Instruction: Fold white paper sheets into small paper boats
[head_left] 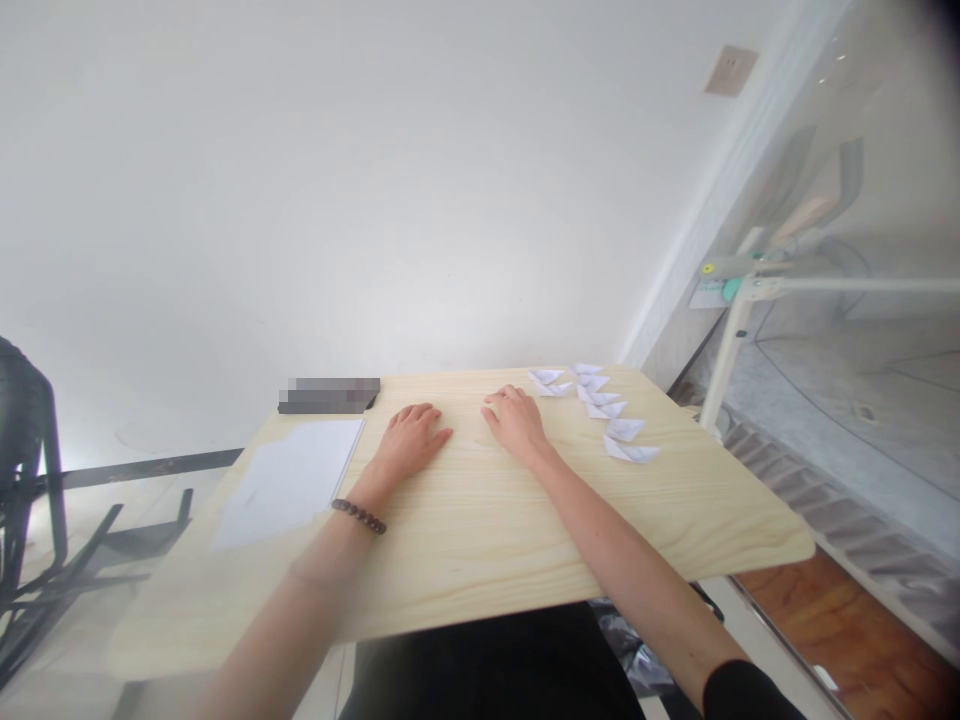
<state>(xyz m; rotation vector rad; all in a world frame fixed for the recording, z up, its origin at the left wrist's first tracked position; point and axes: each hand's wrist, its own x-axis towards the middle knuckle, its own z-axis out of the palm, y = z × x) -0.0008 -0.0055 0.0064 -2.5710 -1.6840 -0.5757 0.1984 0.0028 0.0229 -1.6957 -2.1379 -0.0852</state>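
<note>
Paper boats (631,454), white, crisply creased and pointed at the ends, stand in a close group on the counter (480,545) at about 1 to 2 o'clock from its middle. Some seem to touch or overlap; the blur hides exactly where. The counter is pale, wood-grained and smooth, with rounded near corners. Flat white paper (300,470) with straight edges lies at about 10 o'clock, and a dark, blocked-out item (330,397) sits just beyond it by the far edge.

Most of the boats have their long axes running roughly from 9 to 3 o'clock, some slightly askew, while the group itself trails from the far edge toward 5 o'clock. The white paper's long axis slants from about 1 toward 7 o'clock.

Left hand (409,438) rests palm down on the bare wood between the white paper and the right hand (516,424), fingers toward 1 o'clock, thumb spread apart from them, holding nothing. A bracelet (360,515) of round dark beads circles that wrist. The right hand also lies palm down, nearest the boats but not touching them, its fingers loosely bent toward 11 o'clock, slightly parted and clamped on nothing. Both forearms slant inward from the near side.
</note>
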